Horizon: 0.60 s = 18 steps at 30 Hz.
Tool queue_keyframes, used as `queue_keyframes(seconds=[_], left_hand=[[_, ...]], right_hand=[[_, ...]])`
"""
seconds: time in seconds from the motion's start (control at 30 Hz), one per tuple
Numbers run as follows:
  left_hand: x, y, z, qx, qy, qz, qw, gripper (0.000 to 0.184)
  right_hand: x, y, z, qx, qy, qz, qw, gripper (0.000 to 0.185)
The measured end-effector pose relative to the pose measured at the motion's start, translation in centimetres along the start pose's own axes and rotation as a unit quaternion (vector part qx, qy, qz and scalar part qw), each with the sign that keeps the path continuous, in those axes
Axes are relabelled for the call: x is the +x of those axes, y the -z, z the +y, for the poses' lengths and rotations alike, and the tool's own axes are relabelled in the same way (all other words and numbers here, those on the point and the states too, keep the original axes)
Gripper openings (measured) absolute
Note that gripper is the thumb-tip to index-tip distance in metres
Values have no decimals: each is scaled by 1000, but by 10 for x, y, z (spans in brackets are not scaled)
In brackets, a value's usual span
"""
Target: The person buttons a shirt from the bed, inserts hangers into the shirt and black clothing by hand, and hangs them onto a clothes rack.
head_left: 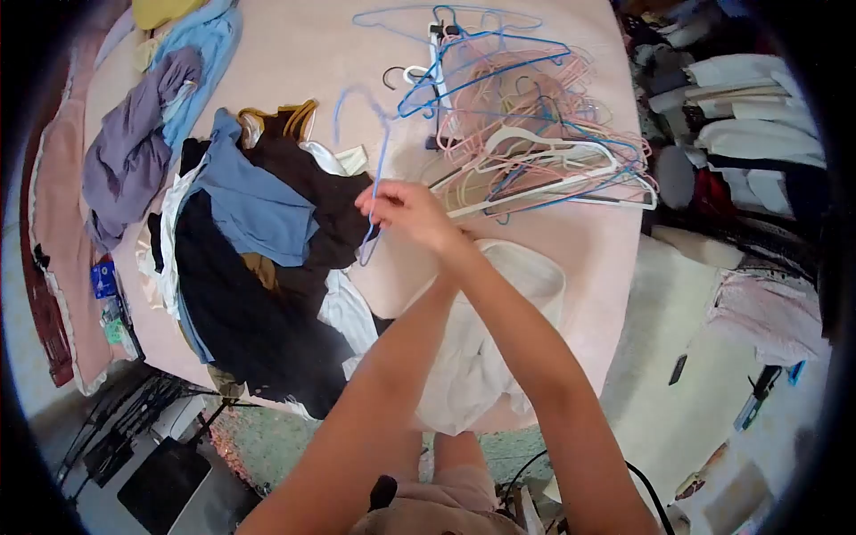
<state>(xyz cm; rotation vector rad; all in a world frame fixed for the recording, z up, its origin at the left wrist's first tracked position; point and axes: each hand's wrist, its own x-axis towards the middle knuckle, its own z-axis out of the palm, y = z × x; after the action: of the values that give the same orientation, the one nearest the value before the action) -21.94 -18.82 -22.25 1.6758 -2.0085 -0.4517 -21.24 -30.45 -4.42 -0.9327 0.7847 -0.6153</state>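
Observation:
My right hand (406, 212) is closed around a thin blue hanger (383, 160), held upright by its side with the hook pointing away from me. My left forearm (406, 343) passes beneath the right one. The left hand itself is hidden behind my right wrist, at the upper edge of a white garment (477, 357). That garment lies on the pink-covered surface (597, 294) and drapes over its near edge. Left of the hanger is a pile of clothes, with a blue garment (259, 209) on top of black clothing (241, 312).
A tangled heap of pink, blue and white hangers (553, 152) lies at the far right. Purple clothing (134, 152) and light blue clothing (205, 62) lie at the far left. Stacked folded clothes (744, 107) stand beyond the right edge. A dark-seated stool or chair (165, 486) is at lower left.

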Motion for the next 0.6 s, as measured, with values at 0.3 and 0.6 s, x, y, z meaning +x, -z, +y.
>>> queue_keyframes(seconds=[0.3,0.6], left_hand=[[19,50,-35,-471,44,-245,846,42],[-7,198,113,-174,271,-262,910,49]], right_hand=[[-180,15,-67,-131,140,260,946,14],[-286,11,-48,-111,140,333,926,15]])
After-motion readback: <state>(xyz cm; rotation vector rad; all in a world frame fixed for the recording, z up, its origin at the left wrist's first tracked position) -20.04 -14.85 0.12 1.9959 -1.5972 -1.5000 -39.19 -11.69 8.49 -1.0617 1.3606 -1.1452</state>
